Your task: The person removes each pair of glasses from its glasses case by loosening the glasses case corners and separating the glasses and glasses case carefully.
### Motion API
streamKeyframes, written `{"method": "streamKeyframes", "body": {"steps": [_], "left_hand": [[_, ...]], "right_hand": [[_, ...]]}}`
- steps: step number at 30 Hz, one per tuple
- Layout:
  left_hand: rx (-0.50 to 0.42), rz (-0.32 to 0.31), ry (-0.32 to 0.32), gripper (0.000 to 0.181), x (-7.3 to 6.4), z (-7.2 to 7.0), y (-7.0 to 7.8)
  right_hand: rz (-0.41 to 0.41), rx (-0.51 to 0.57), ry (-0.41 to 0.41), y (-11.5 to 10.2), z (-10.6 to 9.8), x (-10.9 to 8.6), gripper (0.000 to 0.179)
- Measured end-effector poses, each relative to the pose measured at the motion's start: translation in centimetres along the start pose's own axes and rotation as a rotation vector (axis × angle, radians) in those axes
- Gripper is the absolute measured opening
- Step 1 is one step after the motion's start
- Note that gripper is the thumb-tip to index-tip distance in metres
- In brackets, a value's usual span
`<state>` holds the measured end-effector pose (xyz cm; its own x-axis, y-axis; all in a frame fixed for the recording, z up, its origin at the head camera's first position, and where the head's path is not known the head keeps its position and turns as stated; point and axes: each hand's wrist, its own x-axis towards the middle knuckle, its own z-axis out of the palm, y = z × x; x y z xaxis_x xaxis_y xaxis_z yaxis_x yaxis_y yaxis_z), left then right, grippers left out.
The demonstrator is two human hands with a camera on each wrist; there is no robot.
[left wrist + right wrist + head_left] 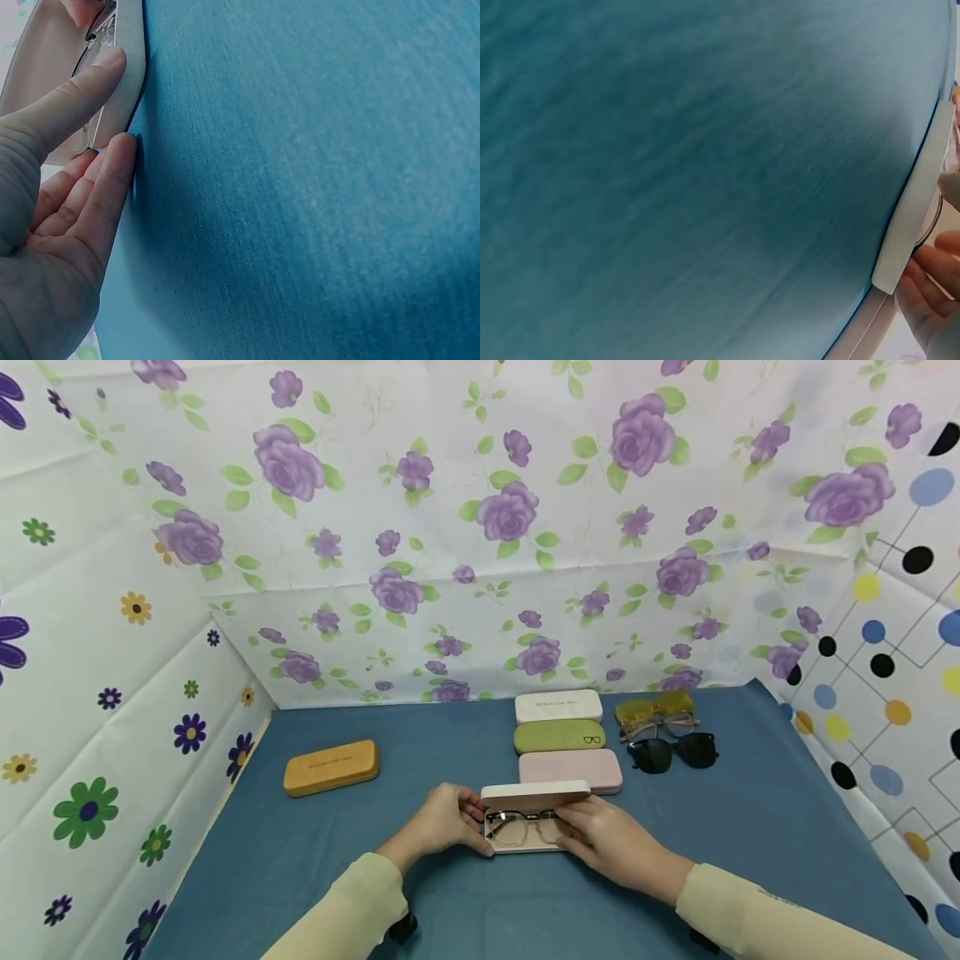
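Observation:
An opened glasses case [536,794], white outside and pinkish inside, lies near the middle with its lid raised at the back. Inside it is a pair of eyeglasses [513,817] with a dark upper rim and clear lenses. My left hand [448,823] grips the case's left end; in the left wrist view the thumb [82,94] lies over the front rim, fingers at the end. At the right end, my right hand [611,839] reaches into the case and pinches the right side of the eyeglasses, which its fingers partly hide.
Behind the open case stand closed pink [570,770], green [558,737] and white [558,705] cases. Dark sunglasses [673,752], clear-lensed glasses [678,723] and yellow glasses [675,701] lie to their right. An orange case [332,768] lies at left on the blue cloth [315,860].

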<state>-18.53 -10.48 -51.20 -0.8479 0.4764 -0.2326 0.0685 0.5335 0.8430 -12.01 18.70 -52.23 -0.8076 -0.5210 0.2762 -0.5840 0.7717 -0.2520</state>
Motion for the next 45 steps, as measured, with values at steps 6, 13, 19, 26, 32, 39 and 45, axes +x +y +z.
{"method": "streamKeyframes", "body": {"steps": [6, 13, 19, 26, 32, 39, 45], "left_hand": [[-0.01, 0.003, -0.008, 0.059, -0.1, 0.1, -0.1], [-0.009, 0.008, -0.01, 0.059, 0.0, 0.0, -0.1], [-0.008, 0.007, -0.01, 0.059, -0.1, 0.0, 0.0], [-0.009, 0.005, -0.008, 0.059, -0.1, 0.0, 0.0], [-0.009, -0.001, -0.009, 0.06, -0.1, -0.1, 0.1], [-0.007, 0.012, -0.002, 0.059, -0.1, -0.2, 0.1], [-0.002, 0.012, -0.007, 0.058, -0.2, 0.0, -0.1]], "right_hand": [[0.073, 0.046, -0.005, -0.4, 0.2, 0.1, 0.045], [0.131, 0.104, -0.015, -0.6, 0.1, 0.2, 0.038], [0.098, 0.109, -0.088, -0.5, -0.1, 0.4, 0.039], [0.06, 0.083, -0.145, -0.3, -0.1, 0.7, 0.046], [0.127, 0.152, -0.166, -0.5, -0.3, 0.8, 0.058], [0.142, 0.187, -0.134, -1.1, 0.3, 1.6, 0.05], [0.153, 0.249, -0.188, -2.0, 0.6, 2.8, 0.033]]}}
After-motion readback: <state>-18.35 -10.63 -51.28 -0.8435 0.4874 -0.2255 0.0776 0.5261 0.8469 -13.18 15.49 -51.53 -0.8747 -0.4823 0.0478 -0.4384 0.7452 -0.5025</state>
